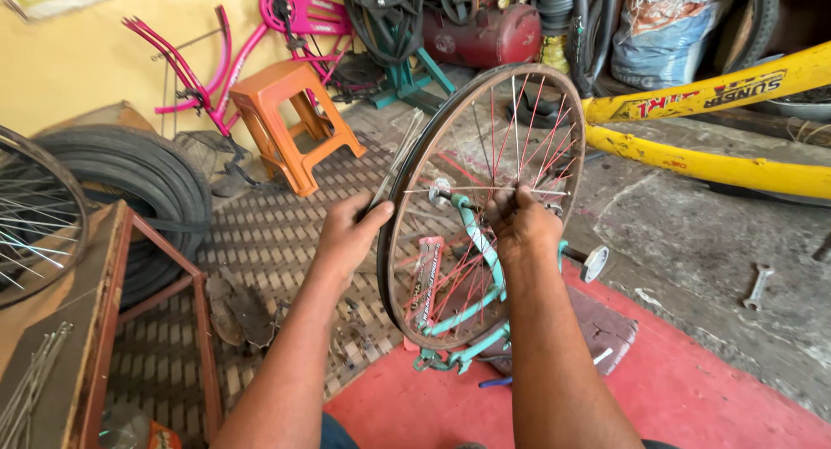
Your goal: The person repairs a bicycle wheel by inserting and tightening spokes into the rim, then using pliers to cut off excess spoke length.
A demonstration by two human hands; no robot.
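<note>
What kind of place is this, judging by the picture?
Most likely a bicycle repair workshop: a spoked wheel sits in a teal stand, a stripped pink frame leans on the wall, and a wrench lies on the floor.

An orange plastic stool (294, 125) stands ahead of me on the woven mat (277, 241), beside a pink bicycle frame (225, 60) leaning on the yellow wall. Black tyres (138, 185) lie stacked to my left. A yellow bicycle frame (718, 129) crosses on my right, a wrench (758, 286) on the concrete floor below it.
</note>
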